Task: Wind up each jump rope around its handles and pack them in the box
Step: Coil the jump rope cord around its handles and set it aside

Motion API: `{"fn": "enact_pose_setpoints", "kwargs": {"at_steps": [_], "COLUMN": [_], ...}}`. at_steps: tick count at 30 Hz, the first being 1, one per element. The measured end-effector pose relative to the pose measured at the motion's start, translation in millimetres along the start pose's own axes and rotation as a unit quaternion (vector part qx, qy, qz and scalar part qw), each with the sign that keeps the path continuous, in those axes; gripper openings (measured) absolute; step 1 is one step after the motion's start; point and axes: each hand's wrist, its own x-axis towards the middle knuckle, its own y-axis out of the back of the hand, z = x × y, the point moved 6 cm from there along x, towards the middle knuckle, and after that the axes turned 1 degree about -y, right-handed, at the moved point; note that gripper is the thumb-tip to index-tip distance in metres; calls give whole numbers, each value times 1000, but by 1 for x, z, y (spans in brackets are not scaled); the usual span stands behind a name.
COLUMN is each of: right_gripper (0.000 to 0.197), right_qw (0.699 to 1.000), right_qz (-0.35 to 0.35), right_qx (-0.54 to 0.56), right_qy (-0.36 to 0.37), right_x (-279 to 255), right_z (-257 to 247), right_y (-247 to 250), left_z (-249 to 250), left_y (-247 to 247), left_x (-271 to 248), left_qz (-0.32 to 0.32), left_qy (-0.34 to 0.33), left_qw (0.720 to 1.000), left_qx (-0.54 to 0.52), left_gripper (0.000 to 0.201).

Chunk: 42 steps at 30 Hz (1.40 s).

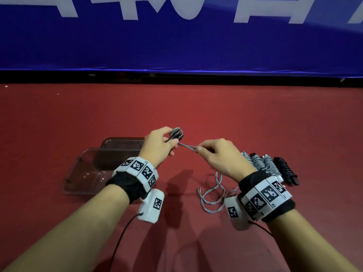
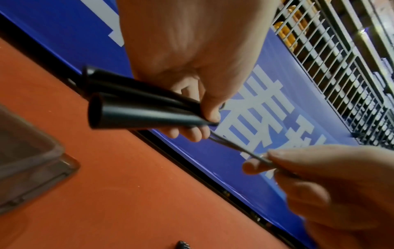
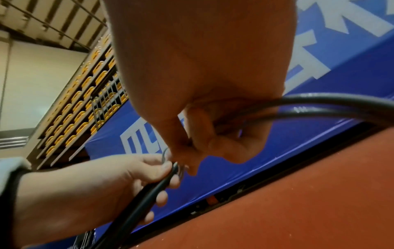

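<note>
Two handles (image 2: 136, 107), four wound ropes (image 1: 269, 167), one box (image 1: 86, 173)

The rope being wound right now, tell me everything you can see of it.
The rope is a thin grey-and-white twisted cord with two black, smooth handles held side by side in the left hand. A few turns sit at the handles' far end. The right hand pinches the cord taut; the slack lies looped on the red floor.

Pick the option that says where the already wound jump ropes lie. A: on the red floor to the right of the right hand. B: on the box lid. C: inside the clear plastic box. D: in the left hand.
A: four wound jump-rope bundles lie side by side on the red floor beside the right hand, while the clear plastic box sits far left.
</note>
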Motion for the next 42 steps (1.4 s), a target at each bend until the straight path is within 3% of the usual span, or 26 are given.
{"fn": "enact_pose_setpoints", "kwargs": {"at_steps": [8, 12, 15, 18, 20, 22, 25, 28, 30, 33, 37, 42], "right_gripper": [29, 29, 28, 16, 9, 16, 39, 57, 50, 34, 37, 40], "right_qw": [975, 967, 975, 985, 975, 950, 932, 906, 918, 935, 927, 920], "right_qz": [14, 10, 13, 31, 53, 83, 55, 17, 43, 96, 125, 151], "right_qx": [-162, -189, -130, 28, 189, 296, 359, 422, 395, 341, 354, 361], "right_qy": [150, 171, 180, 168, 106, 52, -4, -28, -15, 22, -7, -23], "right_x": [-7, -6, -3, 5, 7, 3, -2, -4, -6, -11, -10, -10], "right_z": [-31, -34, -27, -9, 12, 26, 27, 16, 11, 6, 13, 19], "right_y": [20, 24, 23, 23, 20, 10, -16, -25, -19, -9, -5, -2], "left_z": [0, 6, 20, 44, 57, 64, 52, 36, 29, 28, 33, 34], "left_y": [-16, -26, -36, -44, -41, -34, -26, -27, -30, -37, -41, -44], "left_x": [-4, -11, -25, -39, -36, -28, -20, -21, -22, -24, -27, -37], "left_qz": [-95, -152, -262, -361, -352, -290, -184, -126, -111, -138, -186, -285], "left_qy": [-33, -34, -65, -95, -112, -122, -73, 1, 33, 45, 49, 107], "left_qw": [978, 977, 953, 922, 927, 948, 980, 988, 988, 984, 975, 934], "left_qx": [182, 146, 134, 102, 69, 50, -6, -86, -106, -103, -108, -188], "left_gripper": [4, 7, 14, 8, 5, 4, 3, 4, 9, 14, 18, 23]}}
